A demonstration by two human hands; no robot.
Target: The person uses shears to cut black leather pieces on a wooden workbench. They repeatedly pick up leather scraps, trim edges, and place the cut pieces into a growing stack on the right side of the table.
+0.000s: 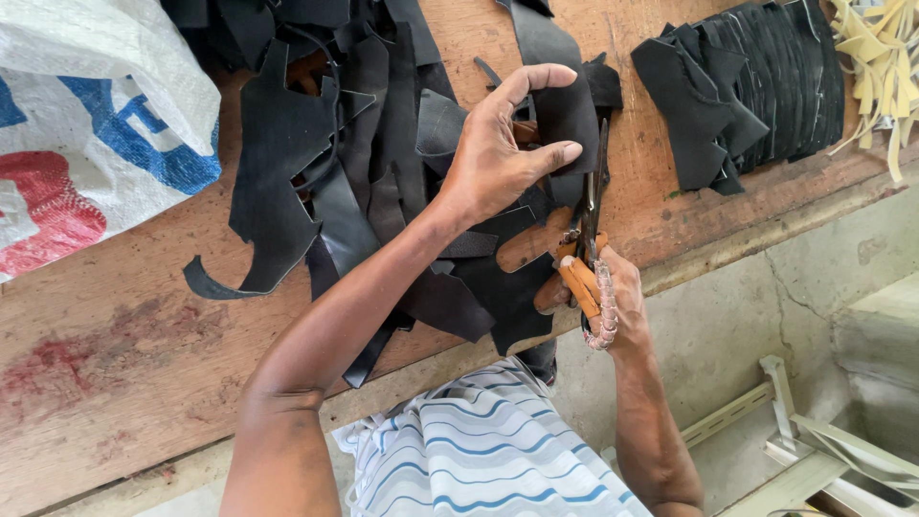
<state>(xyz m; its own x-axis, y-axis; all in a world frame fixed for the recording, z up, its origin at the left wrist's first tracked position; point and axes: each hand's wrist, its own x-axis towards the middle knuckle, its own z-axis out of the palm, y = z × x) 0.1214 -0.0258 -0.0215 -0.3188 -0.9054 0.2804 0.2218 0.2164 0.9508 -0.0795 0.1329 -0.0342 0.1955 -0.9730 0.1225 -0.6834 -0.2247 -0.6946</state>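
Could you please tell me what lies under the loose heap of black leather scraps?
A wooden bench shows around the scraps, so they rest on it. Whatever else lies beneath the heap is covered.

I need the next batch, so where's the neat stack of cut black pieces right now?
In the head view, the stack of cut black pieces lies at the upper right on the wooden table, just left of the pale yellow strips.

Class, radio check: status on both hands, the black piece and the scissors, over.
Left hand pinching black piece. Right hand gripping scissors, blades at the piece's edge. Black scraps heaped beside on the bench.
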